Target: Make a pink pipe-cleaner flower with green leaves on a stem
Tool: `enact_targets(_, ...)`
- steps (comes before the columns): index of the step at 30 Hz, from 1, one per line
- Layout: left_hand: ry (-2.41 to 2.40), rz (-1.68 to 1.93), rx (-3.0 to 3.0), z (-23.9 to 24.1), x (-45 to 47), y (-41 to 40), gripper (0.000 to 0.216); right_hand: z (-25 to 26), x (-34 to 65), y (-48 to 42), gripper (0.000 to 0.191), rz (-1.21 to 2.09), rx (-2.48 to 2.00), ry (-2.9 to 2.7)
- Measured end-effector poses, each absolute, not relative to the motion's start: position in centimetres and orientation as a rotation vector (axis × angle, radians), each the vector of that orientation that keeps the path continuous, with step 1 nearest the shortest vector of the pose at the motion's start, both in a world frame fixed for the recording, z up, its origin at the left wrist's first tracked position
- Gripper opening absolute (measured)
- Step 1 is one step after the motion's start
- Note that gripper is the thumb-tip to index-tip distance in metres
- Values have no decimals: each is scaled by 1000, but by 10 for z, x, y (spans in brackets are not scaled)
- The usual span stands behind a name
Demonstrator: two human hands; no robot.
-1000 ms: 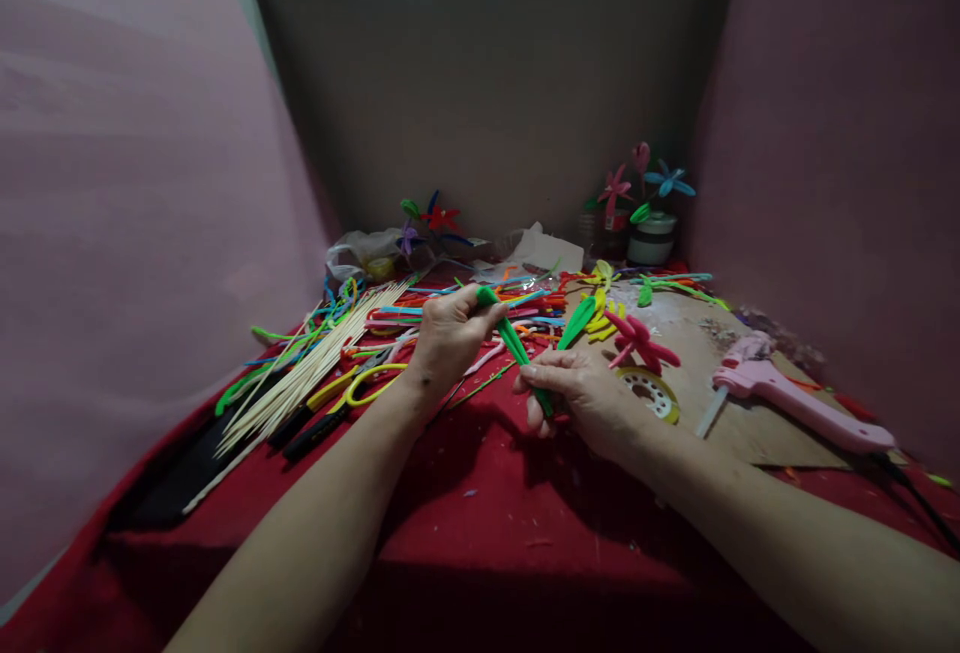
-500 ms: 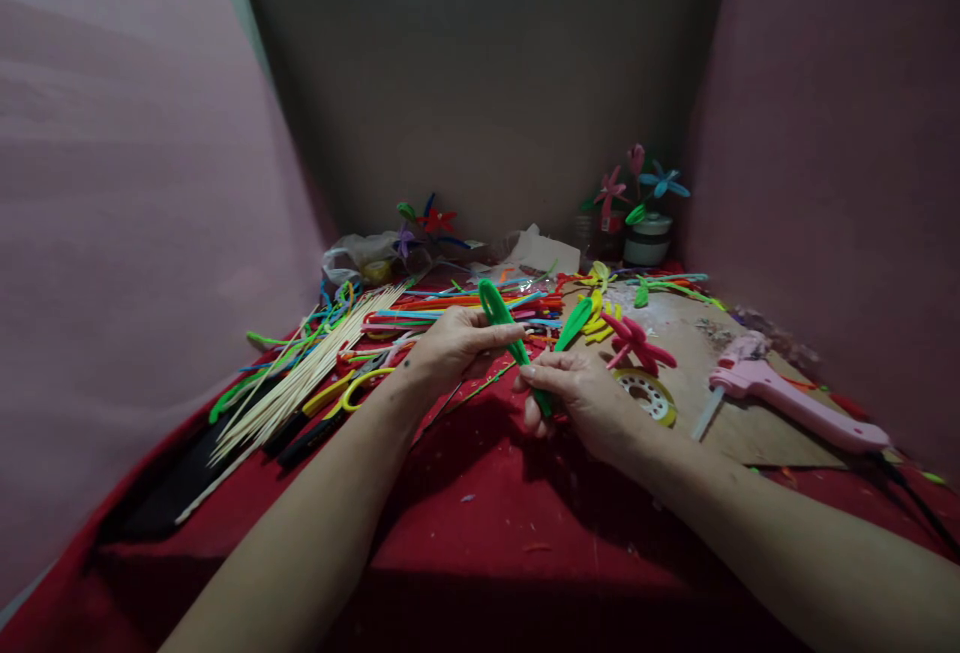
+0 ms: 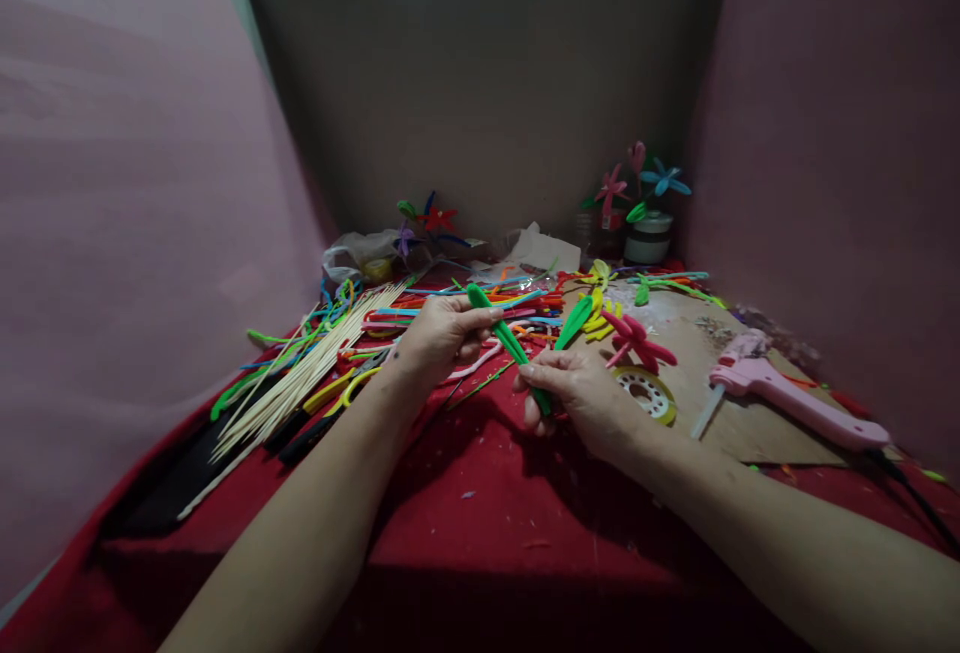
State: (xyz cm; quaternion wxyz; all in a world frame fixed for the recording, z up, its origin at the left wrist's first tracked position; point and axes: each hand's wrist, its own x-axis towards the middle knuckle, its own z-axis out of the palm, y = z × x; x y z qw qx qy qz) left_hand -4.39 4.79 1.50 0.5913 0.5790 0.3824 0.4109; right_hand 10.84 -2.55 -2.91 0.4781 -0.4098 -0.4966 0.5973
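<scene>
A long, narrow green pipe-cleaner loop slants between my two hands above the red cloth. My left hand pinches it near its upper end, thumb on top. Lower down, my right hand has thumb and fingers closed around the loop, whose bottom tip pokes out below them. A second green leaf shape rises just behind my right hand; whether it joins the held piece I cannot tell. Close to that hand are a pink pipe-cleaner flower and a roll of tape.
On the right, a pink glue gun rests on a brown board. Wooden skewers and yellow-black scissors lie at left. Loose pipe cleaners spread behind my hands. Finished flowers stand at the back.
My left hand has shifted slightly left, pulling the loop's upper end along, and the loop looks narrower and straighter. My right hand has stayed nearly still.
</scene>
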Motion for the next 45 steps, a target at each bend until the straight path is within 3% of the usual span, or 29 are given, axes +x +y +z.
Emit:
enact_targets(7,1096,1154,1569,27,-54,46,22,-33,108,-24,17,1477,-1042,-1212)
enact_targets(16,925,891,1551,27,-67,53,17,-33,109,-23,17,1467,-1059,-1194)
enact_targets(34,858,840,1448,30,-62,47,10,-30,108,-25,16,1478,-1080,-1209)
enact_targets(45,1039,965,1818,32,-55,43,9,-28,109,-26,15,1467,-1075,-1245)
